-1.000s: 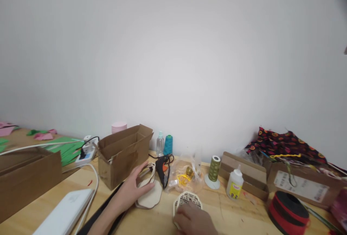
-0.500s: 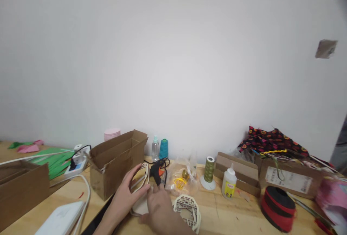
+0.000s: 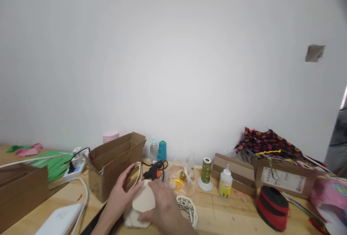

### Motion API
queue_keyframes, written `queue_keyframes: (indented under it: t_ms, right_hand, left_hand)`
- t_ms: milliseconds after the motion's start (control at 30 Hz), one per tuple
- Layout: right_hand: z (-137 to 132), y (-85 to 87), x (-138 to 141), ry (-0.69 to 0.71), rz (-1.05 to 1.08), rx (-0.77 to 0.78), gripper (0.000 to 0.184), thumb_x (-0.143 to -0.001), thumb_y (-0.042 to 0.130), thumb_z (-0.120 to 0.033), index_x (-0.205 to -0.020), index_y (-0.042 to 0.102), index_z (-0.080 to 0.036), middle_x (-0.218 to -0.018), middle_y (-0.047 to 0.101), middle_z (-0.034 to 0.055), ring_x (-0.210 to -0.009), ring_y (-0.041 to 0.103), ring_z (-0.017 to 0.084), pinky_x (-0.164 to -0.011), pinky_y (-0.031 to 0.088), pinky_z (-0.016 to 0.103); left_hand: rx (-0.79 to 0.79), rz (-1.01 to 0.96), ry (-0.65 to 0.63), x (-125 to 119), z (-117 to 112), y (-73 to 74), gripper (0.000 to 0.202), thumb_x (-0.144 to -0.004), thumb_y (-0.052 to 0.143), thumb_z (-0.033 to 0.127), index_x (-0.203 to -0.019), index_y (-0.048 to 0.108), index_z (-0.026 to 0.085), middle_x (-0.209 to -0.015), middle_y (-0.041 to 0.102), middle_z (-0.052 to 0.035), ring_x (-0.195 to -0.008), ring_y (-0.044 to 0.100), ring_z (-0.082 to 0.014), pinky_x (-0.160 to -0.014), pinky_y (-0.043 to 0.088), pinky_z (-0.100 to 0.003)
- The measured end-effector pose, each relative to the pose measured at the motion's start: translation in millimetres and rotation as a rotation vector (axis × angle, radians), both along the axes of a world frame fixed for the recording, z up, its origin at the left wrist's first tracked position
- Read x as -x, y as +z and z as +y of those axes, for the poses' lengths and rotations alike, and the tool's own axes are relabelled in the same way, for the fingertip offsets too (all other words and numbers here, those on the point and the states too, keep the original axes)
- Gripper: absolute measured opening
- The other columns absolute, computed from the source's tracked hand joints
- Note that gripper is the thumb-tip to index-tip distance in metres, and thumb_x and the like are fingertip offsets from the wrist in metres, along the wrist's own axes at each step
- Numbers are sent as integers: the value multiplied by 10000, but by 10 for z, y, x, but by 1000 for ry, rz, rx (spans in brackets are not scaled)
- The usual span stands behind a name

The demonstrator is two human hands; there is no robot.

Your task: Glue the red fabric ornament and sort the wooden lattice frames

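My right hand (image 3: 165, 204) grips a flat, pale, rounded wooden-looking plate (image 3: 143, 199), thumb on the near edge and fingers on the far edge. Beneath the plate lie more pale flat pieces (image 3: 131, 219) of a similar shape. My left hand (image 3: 123, 189) is curled around several thin pale frames (image 3: 138, 171), which stand on edge between its thumb and fingers. Its thumb lies at the plate's upper left edge. A pale latticed round piece (image 3: 192, 211) lies just right of my right hand, partly covered by it.
Behind my hands are a cardboard box (image 3: 116, 162), an orange and black glue gun (image 3: 154, 172) and a clear bag (image 3: 179, 182). Rightward stand a green thread spool (image 3: 206, 171), a glue bottle (image 3: 226, 184) and a red-black roll (image 3: 272, 208). A white device (image 3: 61, 220) lies left.
The plate has come up, tilted, into fuller view in my right hand, with the pieces under it now showing. The whole scene has shifted slightly left in view.
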State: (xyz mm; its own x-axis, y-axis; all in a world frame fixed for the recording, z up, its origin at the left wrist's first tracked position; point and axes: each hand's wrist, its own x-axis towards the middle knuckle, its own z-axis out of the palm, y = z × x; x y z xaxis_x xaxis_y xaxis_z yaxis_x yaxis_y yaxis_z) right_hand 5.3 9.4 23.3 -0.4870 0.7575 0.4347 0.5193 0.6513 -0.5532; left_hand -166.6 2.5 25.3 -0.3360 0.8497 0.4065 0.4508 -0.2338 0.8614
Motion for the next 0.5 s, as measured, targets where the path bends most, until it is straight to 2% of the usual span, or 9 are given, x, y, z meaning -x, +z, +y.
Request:
queue_keyframes:
  t_ms: [100,167,200,267,400,500]
  right_hand:
    - [-49,78,-291,15,131,-5,777,-424,769,-397,-1124,512,-180,-1201,502,119,-1105,428,294,-927,340,402]
    - [-72,159,-571,-52,206,77,700,-446,767,-301,-1093,538,-167,-1212,494,131,-1124,415,299,-944,315,423]
    - [-75,192,-729,-83,256,115,648,-463,751,-259,-1073,549,-178,-1211,497,117,-1116,426,288,-944,317,417]
    - [-64,209,-1057,-132,367,217,524,-493,705,-208,-1001,579,-200,-1145,549,84,-1018,511,258,-856,409,371]
    - [-4,5,-1625,-307,558,311,455,-497,643,-218,-946,590,-172,-999,621,101,-827,587,234,-695,475,323]
    - [30,-207,-1855,-415,734,247,425,-482,617,-270,-889,602,-148,-953,630,132,-785,592,244,-595,481,300]
  left_hand:
    - [17,38,18,-1,-4,20,626,-666,573,432,-1197,348,187,-1269,407,-118,-1186,353,-247,-1008,246,-418]
    - [17,62,3,-6,-9,10,618,-673,564,426,-1198,349,182,-1268,407,-123,-1178,364,-252,-990,280,-417]
    - [20,94,-23,-15,-18,-4,609,-677,560,416,-1200,350,183,-1272,403,-121,-1176,368,-251,-982,295,-413]
    - [52,215,-85,-57,-55,-48,588,-673,566,379,-1198,372,199,-1278,401,-108,-1175,372,-249,-982,294,-415]
    - [168,567,-186,-233,-165,-142,603,-594,609,267,-1176,453,255,-1298,395,-73,-1204,324,-267,-1008,235,-413]
    - [237,742,-200,-369,-210,-152,667,-532,616,231,-1181,463,250,-1266,436,-82,-1184,348,-283,-997,260,-392]
